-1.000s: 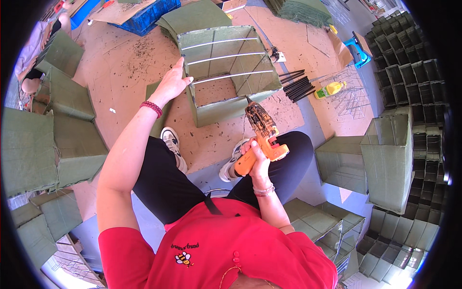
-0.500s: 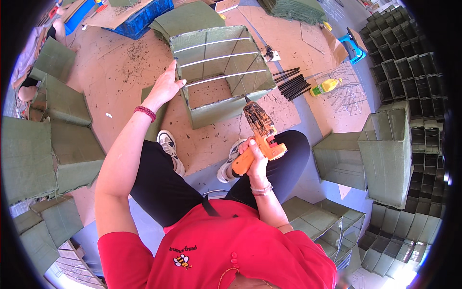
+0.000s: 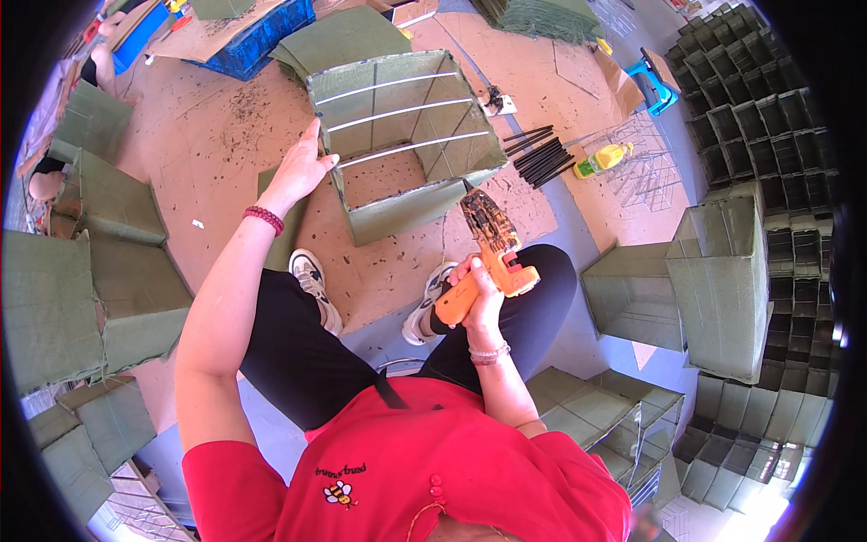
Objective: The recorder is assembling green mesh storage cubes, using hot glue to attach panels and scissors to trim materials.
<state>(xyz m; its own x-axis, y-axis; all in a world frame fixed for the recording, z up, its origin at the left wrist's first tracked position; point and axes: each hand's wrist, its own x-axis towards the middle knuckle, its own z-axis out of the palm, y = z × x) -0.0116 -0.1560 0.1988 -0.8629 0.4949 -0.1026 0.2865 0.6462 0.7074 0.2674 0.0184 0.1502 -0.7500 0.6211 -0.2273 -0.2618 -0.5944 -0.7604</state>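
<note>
An open green fabric-covered box (image 3: 397,212) stands in front of me, with several thin white rods (image 3: 397,116) across its open top. My left hand (image 3: 302,170) lies against the box's left side, fingers stretched out and thumb apart near the rim. Fingers of my right hand (image 3: 483,298) wrap around the handle of an orange hot glue gun (image 3: 492,239), whose front is smeared dark. Its nozzle points away from me, at the box's near rim toward the right corner. Whether the tip touches the rim, I cannot tell.
Black sticks (image 3: 544,161) and a yellow-green bottle (image 3: 603,160) lie right of the box. Finished-looking green boxes (image 3: 718,280) stand on both sides, with a tall stack (image 3: 754,117) at far right. A blue crate (image 3: 253,45) and green panels (image 3: 348,41) are beyond.
The glue gun's nozzle has shifted slightly right along the box's near rim. The whole view has drifted a little. My left hand stays against the box's left side.
</note>
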